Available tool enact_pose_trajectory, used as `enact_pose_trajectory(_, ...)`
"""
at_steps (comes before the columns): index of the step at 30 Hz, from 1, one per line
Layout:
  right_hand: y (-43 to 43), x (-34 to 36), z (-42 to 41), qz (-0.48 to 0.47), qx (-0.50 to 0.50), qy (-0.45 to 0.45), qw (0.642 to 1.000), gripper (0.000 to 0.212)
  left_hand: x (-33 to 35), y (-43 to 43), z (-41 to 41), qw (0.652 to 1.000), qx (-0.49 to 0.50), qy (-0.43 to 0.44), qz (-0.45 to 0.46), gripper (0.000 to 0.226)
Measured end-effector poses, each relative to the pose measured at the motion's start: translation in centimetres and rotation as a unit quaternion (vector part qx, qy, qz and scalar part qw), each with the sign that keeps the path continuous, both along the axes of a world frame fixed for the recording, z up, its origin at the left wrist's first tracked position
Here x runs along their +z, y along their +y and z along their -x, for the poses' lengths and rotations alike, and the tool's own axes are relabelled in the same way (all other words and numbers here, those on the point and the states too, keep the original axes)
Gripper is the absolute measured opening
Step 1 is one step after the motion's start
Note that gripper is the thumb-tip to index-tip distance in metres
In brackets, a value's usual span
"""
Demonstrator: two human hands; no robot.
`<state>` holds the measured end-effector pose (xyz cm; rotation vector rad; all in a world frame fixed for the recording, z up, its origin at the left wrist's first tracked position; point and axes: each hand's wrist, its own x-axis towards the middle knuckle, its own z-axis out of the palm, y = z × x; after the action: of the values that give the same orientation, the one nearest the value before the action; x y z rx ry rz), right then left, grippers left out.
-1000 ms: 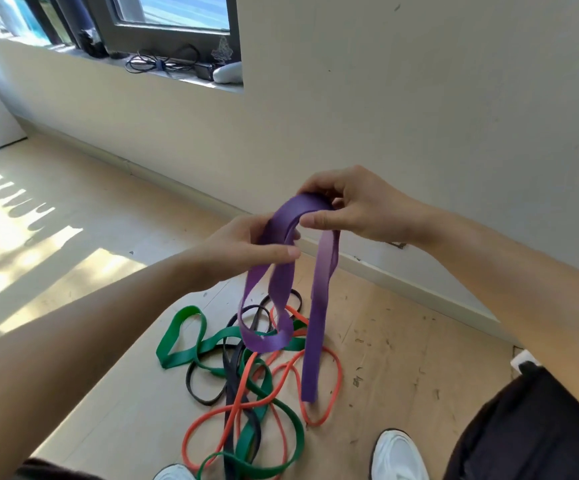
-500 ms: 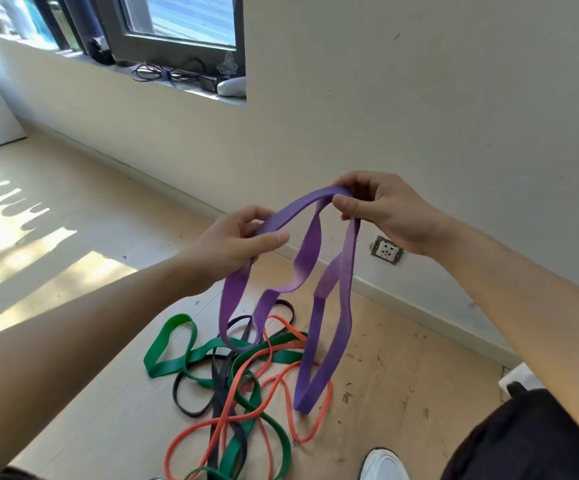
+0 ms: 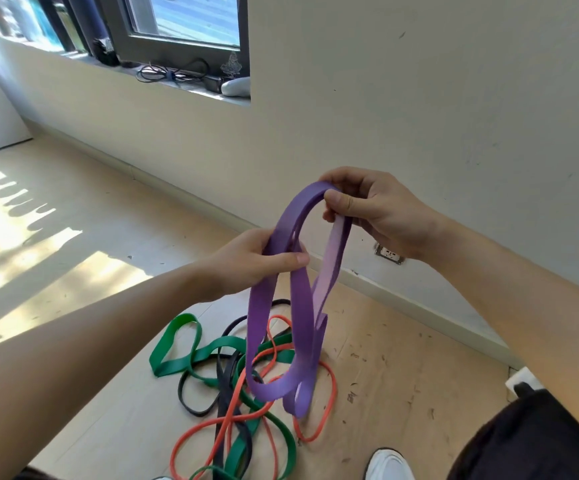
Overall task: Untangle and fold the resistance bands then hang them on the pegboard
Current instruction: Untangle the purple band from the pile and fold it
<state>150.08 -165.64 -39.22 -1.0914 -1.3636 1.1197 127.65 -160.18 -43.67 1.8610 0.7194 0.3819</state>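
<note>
Held band [image 3: 301, 306] between both hands, above tangled bands [image 3: 232, 386] on floor [image 3: 402, 393], wall [image 3: 419, 98] behind.

Tangled bands [image 3: 239, 393] on floor [image 3: 402, 375] below; open air around, wall [image 3: 419, 98] ahead.

Purple band [image 3: 301, 327]; green band [image 3: 177, 344], orange band [image 3: 329, 386] and black band [image 3: 194, 407].

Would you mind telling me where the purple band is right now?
In the head view the purple band hangs mid-frame, gripped by the left hand and right hand, above the tangled bands on the floor.
</note>
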Motion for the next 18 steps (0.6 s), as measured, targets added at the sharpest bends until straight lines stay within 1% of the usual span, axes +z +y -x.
enact_pose_trajectory(4,0.0,0.1,-2.1,0.031,0.011,-0.012,0.999,0.028,0.0,0.5,0.5,0.998,0.031,-0.042,0.027,0.05)
enact_pose_trajectory(6,-0.1,0.1,-3.1,0.042,0.024,-0.035,0.998,0.029,0.2,0.8,0.8,0.996,0.056,-0.057,0.032,0.052)
enact_pose_trajectory(8,-0.1,-0.2,-4.1,0.055,0.028,-0.087,0.994,0.029,0.5,0.9,1.0,0.993,0.075,-0.079,0.042,0.05)
enact_pose_trajectory(9,0.0,-0.4,-4.6,0.064,0.036,-0.132,0.989,0.028,0.7,1.0,1.1,0.991,0.085,-0.091,0.045,0.049)
enact_pose_trajectory(11,0.0,-0.9,-5.0,0.105,0.07,-0.25,0.96,0.029,0.9,1.1,1.0,0.989,0.097,-0.105,0.044,0.045)
enact_pose_trajectory(13,-0.1,-1.5,-4.3,0.154,0.114,-0.367,0.91,0.031,0.8,1.0,0.8,0.989,0.094,-0.107,0.04,0.041)
enact_pose_trajectory(14,-0.1,-1.7,-3.4,0.16,0.125,-0.399,0.894,0.031,0.8,0.8,0.5,0.99,0.091,-0.105,0.037,0.037)
enact_pose_trajectory(15,0.0,-2.0,-2.3,0.149,0.125,-0.405,0.893,0.032,0.7,0.7,0.2,0.99,0.089,-0.102,0.033,0.033)
enact_pose_trajectory(18,0.4,-1.9,1.0,0.065,0.09,-0.335,0.936,0.03,0.7,0.4,-0.6,0.991,0.087,-0.096,0.016,0.03)
